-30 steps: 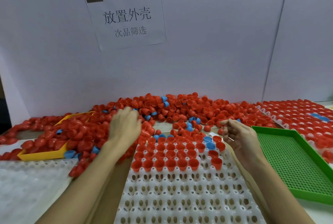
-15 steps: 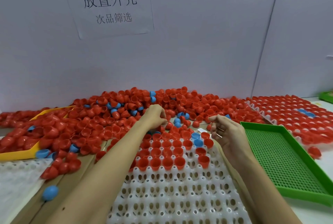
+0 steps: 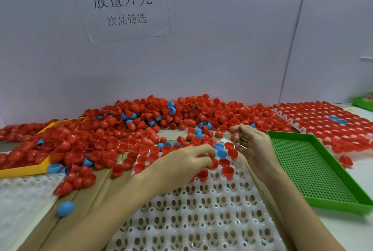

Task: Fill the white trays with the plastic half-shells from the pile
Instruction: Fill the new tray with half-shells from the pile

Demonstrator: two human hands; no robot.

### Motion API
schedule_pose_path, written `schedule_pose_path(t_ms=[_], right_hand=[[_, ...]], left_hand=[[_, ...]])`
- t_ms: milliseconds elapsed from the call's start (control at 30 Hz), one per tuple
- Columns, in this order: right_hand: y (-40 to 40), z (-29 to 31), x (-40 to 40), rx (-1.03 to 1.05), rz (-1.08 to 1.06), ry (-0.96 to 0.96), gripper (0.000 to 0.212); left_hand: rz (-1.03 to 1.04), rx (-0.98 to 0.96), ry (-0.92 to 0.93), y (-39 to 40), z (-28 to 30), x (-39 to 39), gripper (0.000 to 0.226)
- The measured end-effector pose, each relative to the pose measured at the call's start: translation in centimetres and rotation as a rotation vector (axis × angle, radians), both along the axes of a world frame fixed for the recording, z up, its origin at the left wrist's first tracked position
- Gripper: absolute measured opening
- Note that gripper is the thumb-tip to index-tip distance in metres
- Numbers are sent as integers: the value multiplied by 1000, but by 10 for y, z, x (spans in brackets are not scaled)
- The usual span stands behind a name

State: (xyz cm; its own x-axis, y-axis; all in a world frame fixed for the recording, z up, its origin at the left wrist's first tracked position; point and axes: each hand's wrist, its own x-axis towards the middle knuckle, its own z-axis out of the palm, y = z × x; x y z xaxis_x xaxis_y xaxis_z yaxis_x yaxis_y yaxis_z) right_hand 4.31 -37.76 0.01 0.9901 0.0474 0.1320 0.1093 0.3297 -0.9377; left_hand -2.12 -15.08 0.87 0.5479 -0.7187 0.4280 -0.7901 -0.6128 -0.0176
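Observation:
A big pile of red and a few blue plastic half-shells [image 3: 181, 113] lies along the back wall. In front of me is a white tray [image 3: 201, 210] whose far rows hold red and blue shells; its near rows are bare holes. My left hand [image 3: 181, 164] is over the filled rows, fingers closed on a red half-shell [image 3: 213, 163] at the edge of the placed shells. My right hand [image 3: 252, 148] hovers beside the tray's far right corner, fingers loosely curled, thumb and forefinger touching. Whether it holds anything is hidden.
A green perforated tray [image 3: 314, 170] lies to the right, and behind it a white tray [image 3: 323, 121] full of shells. At the left are a yellow tray [image 3: 20, 171] heaped with shells and another white tray [image 3: 20, 194]. A blue shell [image 3: 65, 208] lies loose on the cardboard.
My left hand has come from the pile at the left, across to the white tray, now with a red half-shell in its fingers. My right hand has barely moved.

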Motion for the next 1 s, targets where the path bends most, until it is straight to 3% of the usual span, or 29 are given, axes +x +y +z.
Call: schedule_pose_path(t_ms=[100, 200, 433, 733, 933, 1000], right_hand=[[0, 0, -2, -6, 4, 9, 28], [0, 1, -2, -10, 8, 2, 28], [-2, 2, -1, -7, 9, -4, 29], [-3, 1, -1, 5, 4, 3, 29], [-2, 2, -1, 24, 9, 1, 30], [-2, 2, -1, 32, 5, 2, 31]], left_hand=[[12, 114, -22, -5, -6, -3, 43], [15, 191, -17, -8, -10, -3, 29], [54, 123, 161, -10, -12, -11, 47], [59, 132, 153, -11, -8, -7, 53], [190, -190, 235, -14, 19, 45, 35], [320, -195, 199, -8, 26, 79, 29]])
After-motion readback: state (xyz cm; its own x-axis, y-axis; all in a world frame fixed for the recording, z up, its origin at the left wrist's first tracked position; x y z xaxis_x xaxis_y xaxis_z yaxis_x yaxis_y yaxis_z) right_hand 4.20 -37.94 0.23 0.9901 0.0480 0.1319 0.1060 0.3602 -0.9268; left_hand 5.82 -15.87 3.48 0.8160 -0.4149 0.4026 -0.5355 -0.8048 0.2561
